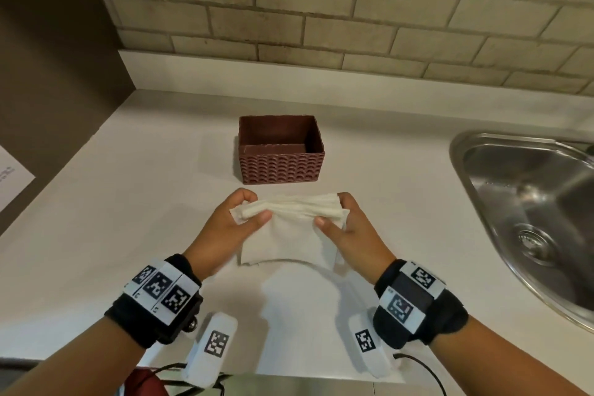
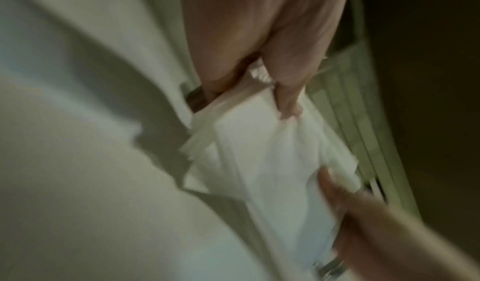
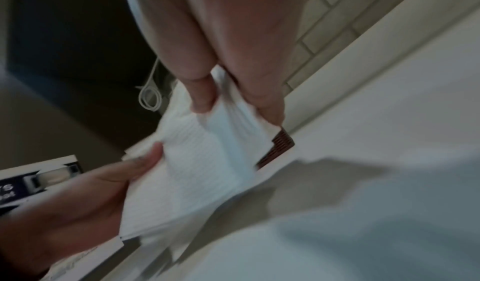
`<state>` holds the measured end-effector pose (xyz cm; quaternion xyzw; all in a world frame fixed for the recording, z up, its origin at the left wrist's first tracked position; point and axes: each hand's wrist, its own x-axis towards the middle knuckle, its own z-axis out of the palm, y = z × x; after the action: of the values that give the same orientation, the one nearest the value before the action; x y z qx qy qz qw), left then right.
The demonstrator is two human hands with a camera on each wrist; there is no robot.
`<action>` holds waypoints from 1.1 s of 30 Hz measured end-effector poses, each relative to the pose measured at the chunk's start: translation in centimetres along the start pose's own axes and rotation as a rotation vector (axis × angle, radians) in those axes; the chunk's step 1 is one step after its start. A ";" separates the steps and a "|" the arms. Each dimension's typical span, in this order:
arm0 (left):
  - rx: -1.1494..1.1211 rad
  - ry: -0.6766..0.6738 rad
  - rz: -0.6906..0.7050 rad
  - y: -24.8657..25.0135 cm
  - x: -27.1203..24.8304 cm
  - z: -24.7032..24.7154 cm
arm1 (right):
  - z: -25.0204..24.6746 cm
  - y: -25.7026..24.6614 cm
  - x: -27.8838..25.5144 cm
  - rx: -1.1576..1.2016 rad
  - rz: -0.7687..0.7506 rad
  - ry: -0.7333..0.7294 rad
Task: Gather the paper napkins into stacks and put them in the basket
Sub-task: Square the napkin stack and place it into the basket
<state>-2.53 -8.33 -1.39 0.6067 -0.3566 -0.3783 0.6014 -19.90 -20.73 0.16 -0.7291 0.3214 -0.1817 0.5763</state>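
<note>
Left hand (image 1: 229, 222), right hand (image 1: 352, 227) grip napkin stack (image 1: 289, 228) ends.

White napkin stack (image 1: 291, 228) hangs upright, held by its top edge, just near of the empty brown basket (image 1: 281, 167).

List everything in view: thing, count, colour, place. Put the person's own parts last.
napkins: one stack, white, held above the counter, in front of the basket
basket: one, brown, on the counter, behind the napkins, nothing visible inside
counter: one, white, under everything
sink: one, steel, set in the counter, far right
wall: beige brick tiles, behind the counter
left hand: grips the napkins' left end
right hand: grips the napkins' right end
</note>
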 end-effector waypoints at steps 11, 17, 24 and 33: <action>0.085 -0.032 -0.143 -3.2 0.1 -1.0 | 0.0 2.1 0.4 0.211 0.123 -0.099; 0.104 -0.050 -0.048 -2.3 -0.5 -0.5 | -0.1 1.3 0.2 0.186 0.072 -0.107; 0.105 -0.020 0.009 -2.0 -0.7 0.2 | 0.6 1.7 0.1 0.044 0.022 -0.068; 0.117 0.007 0.004 -2.4 -0.8 -0.2 | 0.4 1.4 -0.4 -0.106 -0.092 -0.034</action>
<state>-2.72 -7.50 -3.75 0.6415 -0.3773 -0.3534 0.5667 -20.28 -20.35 -1.29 -0.7757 0.2867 -0.1782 0.5332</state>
